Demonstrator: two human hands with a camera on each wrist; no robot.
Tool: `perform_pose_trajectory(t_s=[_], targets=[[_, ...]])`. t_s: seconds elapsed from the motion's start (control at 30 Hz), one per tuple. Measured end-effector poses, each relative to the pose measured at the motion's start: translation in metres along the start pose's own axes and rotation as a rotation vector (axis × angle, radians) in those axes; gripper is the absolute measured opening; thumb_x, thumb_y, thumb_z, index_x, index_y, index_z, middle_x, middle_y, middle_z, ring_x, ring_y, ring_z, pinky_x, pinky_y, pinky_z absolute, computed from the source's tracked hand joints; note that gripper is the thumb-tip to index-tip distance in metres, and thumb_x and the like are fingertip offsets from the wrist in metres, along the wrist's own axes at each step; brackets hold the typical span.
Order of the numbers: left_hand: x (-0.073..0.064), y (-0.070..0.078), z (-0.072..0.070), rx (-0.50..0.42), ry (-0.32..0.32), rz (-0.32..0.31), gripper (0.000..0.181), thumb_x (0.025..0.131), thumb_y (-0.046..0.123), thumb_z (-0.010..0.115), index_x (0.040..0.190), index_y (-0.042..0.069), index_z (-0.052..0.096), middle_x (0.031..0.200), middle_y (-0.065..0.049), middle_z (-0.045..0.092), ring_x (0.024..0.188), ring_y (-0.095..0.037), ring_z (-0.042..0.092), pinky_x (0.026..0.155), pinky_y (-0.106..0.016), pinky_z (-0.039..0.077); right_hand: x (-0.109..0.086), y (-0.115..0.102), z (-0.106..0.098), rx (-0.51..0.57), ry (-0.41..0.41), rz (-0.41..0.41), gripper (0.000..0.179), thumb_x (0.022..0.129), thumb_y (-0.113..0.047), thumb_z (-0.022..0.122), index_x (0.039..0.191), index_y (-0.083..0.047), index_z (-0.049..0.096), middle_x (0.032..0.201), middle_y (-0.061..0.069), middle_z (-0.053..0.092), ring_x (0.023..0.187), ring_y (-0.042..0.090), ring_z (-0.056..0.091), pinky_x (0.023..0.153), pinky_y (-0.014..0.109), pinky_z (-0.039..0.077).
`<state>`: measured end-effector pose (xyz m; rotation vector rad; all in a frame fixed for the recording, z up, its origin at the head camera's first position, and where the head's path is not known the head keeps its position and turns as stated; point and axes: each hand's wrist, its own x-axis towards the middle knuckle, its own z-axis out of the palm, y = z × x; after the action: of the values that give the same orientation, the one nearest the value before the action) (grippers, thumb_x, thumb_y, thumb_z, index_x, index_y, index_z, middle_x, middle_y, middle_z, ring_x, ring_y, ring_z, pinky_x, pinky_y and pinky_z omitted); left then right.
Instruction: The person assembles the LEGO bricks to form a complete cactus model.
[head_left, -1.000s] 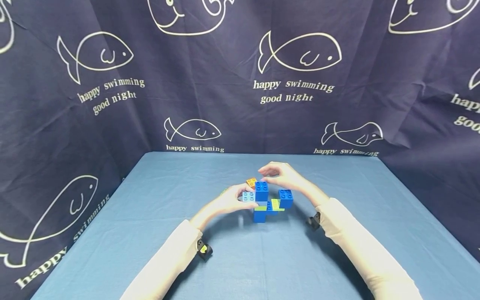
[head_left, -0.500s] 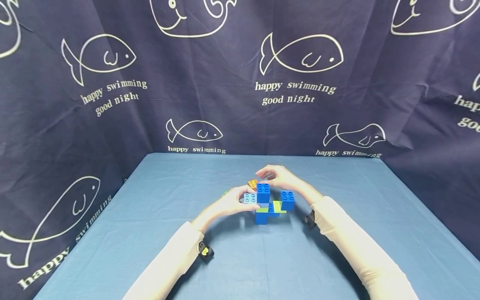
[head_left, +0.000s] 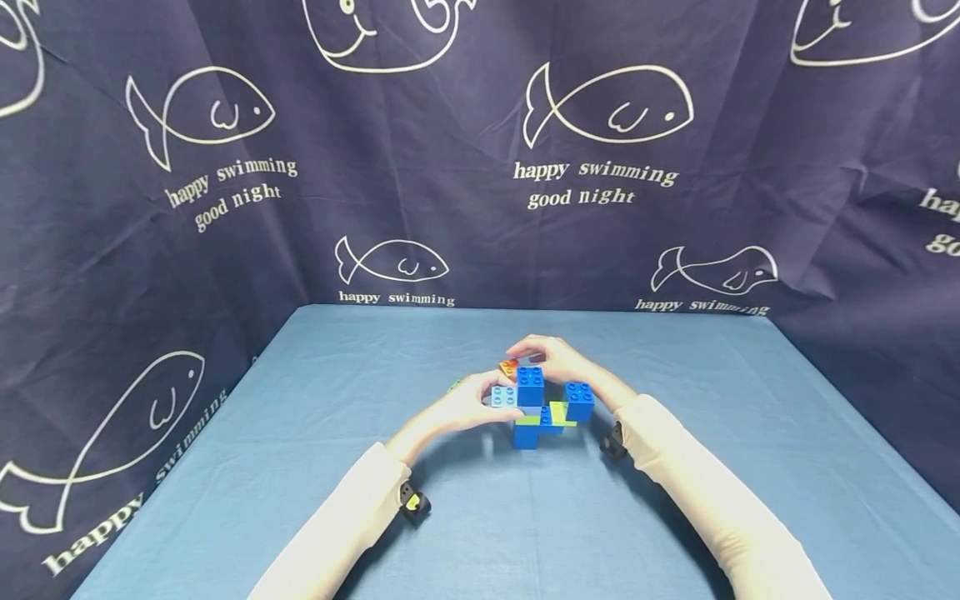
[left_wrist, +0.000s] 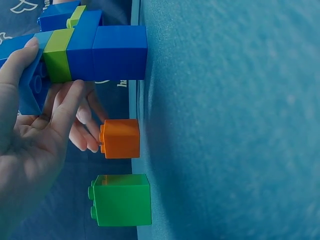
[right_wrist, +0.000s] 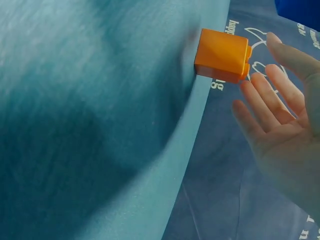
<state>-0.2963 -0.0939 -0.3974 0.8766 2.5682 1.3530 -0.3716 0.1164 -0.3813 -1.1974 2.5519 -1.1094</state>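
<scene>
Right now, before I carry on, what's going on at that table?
A person is working with toy blocks using bare hands. The left hand grips the side of an upright block tower, mostly blue with lime-green layers. The right hand is behind it, holding nothing, with its fingers close to an orange block; I can't tell whether they touch. The orange block and a separate green block sit on the table, neither joined to the tower.

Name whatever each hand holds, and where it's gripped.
The left hand grips the brick structure around its projecting light-blue brick. The right hand holds nothing; it hovers near the orange brick.
</scene>
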Motion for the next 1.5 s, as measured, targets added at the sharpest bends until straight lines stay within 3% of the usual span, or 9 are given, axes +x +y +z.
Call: perform_pose_trajectory(t_s=[0.4,0.67,0.97,1.23,1.5], targets=[[0.0019,-0.0036,0.0004,-0.009,-0.012,0.01,0.03,0.081,0.029,0.074,0.104,0.014,0.061,0.1,0.002,0.064,0.092,-0.011,0.056,0.083,-0.026,0.046,0.002,0.0017,0.0043,-0.027,-0.055,0.064,0.045,0.083,0.008,0.06,0.127,0.008,0.052,0.127,0.025,0.055,0.119,0.04,0.051,0.099,0.051,0.04],[0.0018,-0.0007,-0.0002,-0.003,-0.011,0.015,0.03,0.08,0.03,0.074,0.102,0.015,0.061,0.098,0.002,0.065,0.09,-0.011,0.056,0.082,-0.027,0.047,0.0001,0.0041,0.0055,-0.062,0.002,0.108,0.038,0.083,0.002,0.064,0.12,0.004,0.058,0.117,0.022,0.062,0.107,0.036,0.059,0.093,0.048,0.046],[0.0012,-0.0027,0.0013,-0.01,-0.01,0.011,0.029,0.08,0.032,0.074,0.102,0.017,0.06,0.096,0.005,0.065,0.09,-0.01,0.056,0.082,-0.027,0.046,-0.0029,0.0062,0.0044,-0.087,-0.001,0.131,0.043,0.084,-0.003,0.065,0.124,0.005,0.054,0.114,0.021,0.063,0.105,0.035,0.06,0.092,0.047,0.047],[0.0007,-0.0031,0.0019,-0.004,-0.005,0.022,0.029,0.08,0.032,0.074,0.101,0.017,0.06,0.091,0.005,0.064,0.084,-0.009,0.056,0.076,-0.025,0.046,-0.004,0.0039,0.0075,-0.108,-0.028,0.257,0.036,0.084,-0.009,0.067,0.119,-0.001,0.059,0.113,0.016,0.064,0.108,0.033,0.058,0.095,0.047,0.045],[0.0014,-0.0039,0.0033,-0.023,-0.002,0.04,0.028,0.08,0.03,0.074,0.1,0.015,0.06,0.088,0.004,0.063,0.08,-0.008,0.056,0.073,-0.023,0.046,-0.0054,0.0082,0.0077,-0.114,-0.042,0.201,0.032,0.084,-0.006,0.066,0.115,-0.003,0.061,0.109,0.014,0.066,0.105,0.031,0.06,0.094,0.046,0.046]])
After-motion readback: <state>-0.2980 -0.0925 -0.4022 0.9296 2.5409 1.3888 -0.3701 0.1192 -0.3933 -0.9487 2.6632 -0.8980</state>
